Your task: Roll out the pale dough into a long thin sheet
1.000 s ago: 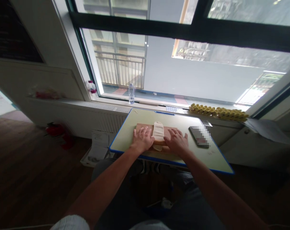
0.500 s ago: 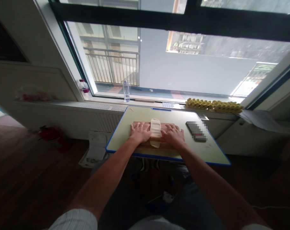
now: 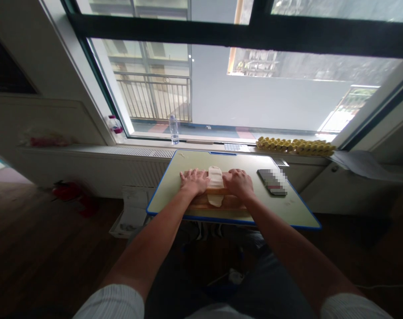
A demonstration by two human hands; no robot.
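A long flat strip of pale dough [image 3: 215, 177] lies lengthwise on a wooden board [image 3: 197, 206]. Across the strip runs a wooden rolling pin [image 3: 217, 191], its middle showing between my hands. My left hand [image 3: 193, 180] presses on the pin's left part, palm down, with its fingers spread forward over the board. On the pin's right part is my right hand [image 3: 240, 182], its fingers bent and closer together. Both hands cover the ends of the pin. The dough shows beyond the pin and on the near side of it.
The board lies on a small table [image 3: 168, 186] with a blue edge. A phone [image 3: 272, 182] lies at its right. On the windowsill stand a clear bottle [image 3: 174, 130] and yellow egg trays [image 3: 294, 145]. A fire extinguisher [image 3: 71, 195] is on the floor at left.
My right hand's fingers have drawn in from spread to bent. The rolling pin stays across the dough, with little visible shift. The camera view has tilted slightly.
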